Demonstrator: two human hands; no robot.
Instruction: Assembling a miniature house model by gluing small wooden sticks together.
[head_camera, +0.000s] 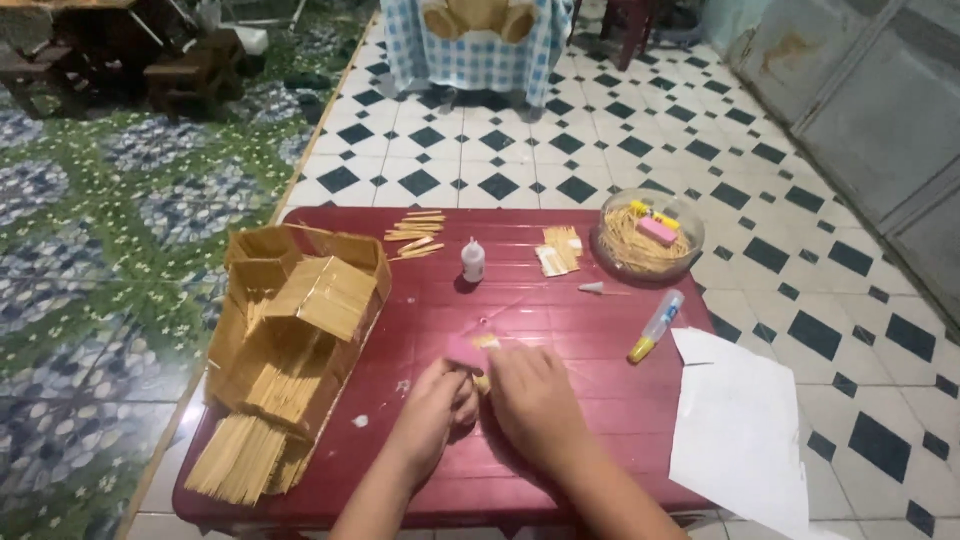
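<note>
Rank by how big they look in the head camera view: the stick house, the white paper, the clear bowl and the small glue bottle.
1. Stick house
2. White paper, though it lies nearer the camera
3. Clear bowl
4. Small glue bottle

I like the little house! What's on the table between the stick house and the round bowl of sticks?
In the head view, between the stick house and the bowl stand a small glue bottle and two little stick piles.

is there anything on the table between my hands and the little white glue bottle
Nothing visible. Your left hand and right hand hold a pink piece near the table's front; the white glue bottle stands upright farther back, with only bare red tabletop between.
</note>
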